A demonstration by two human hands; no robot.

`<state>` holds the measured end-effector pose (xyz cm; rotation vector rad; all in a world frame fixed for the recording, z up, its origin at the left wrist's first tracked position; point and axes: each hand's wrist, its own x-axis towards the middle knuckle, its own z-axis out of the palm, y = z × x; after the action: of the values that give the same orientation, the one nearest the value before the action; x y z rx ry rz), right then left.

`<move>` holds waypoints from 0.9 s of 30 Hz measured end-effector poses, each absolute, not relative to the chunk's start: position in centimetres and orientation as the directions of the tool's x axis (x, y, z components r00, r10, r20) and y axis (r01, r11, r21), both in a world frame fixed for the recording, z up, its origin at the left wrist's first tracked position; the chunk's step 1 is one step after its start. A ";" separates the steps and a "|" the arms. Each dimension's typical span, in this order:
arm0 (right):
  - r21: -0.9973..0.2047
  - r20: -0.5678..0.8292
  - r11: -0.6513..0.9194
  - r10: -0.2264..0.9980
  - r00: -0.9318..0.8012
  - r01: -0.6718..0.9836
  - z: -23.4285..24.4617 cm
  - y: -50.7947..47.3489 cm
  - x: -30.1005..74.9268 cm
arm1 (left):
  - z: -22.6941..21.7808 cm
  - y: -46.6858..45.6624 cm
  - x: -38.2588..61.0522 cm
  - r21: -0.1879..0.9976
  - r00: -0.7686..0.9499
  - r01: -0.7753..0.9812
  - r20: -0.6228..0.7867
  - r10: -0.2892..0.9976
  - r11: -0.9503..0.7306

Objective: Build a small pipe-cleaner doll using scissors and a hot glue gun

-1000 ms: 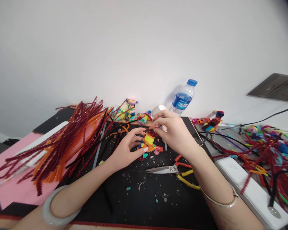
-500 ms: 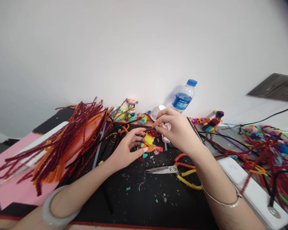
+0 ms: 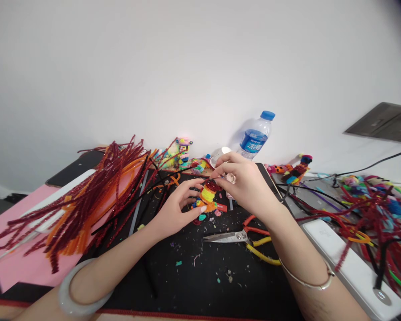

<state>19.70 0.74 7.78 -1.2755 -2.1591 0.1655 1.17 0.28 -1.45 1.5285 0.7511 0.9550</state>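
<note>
Wrapped around a small pipe-cleaner figure (image 3: 207,195) is my left hand (image 3: 178,207), its thumb on the orange lower part. The figure has a yellow middle and a dark red glittery top. Thumb and fingertips of my right hand (image 3: 235,178) pinch together at that red top; what lies between them is too small to make out. Below the hands, scissors (image 3: 232,237) with red and yellow handles lie partly apart on the black mat (image 3: 187,285). A red label-like strip (image 3: 222,208) sits just beside the figure.
Dark red and orange pipe cleaners (image 3: 96,196) are heaped at left over pink paper (image 3: 6,263). A water bottle (image 3: 254,140) and white cup (image 3: 220,155) stand by the wall. More pipe cleaners (image 3: 387,240) and a white device (image 3: 350,269) lie at right. Scraps litter the mat.
My right hand has shifted slightly down and left, its fingertips closer over the red top of the figure. My left hand keeps its hold.
</note>
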 end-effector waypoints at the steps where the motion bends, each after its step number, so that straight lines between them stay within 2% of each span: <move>1: -0.391 0.453 0.534 0.821 -0.348 0.750 7.9 0.7 19.8 | -1.5 0.3 1.2 0.984 0.469 -0.039 0.170 0.867 -0.172; 12: -0.269 0.402 0.556 0.807 -0.433 0.786 8.1 0.5 19.8 | -1.4 0.3 1.2 0.983 0.490 -0.034 0.172 0.855 -0.179; 27: -0.236 0.391 0.563 0.801 -0.452 0.792 8.3 0.4 19.9 | -1.3 0.3 1.2 0.983 0.482 -0.035 0.172 0.859 -0.178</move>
<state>19.91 0.44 8.25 -1.2832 -2.3384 0.0259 1.24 0.25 -1.32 1.5444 0.7422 0.9437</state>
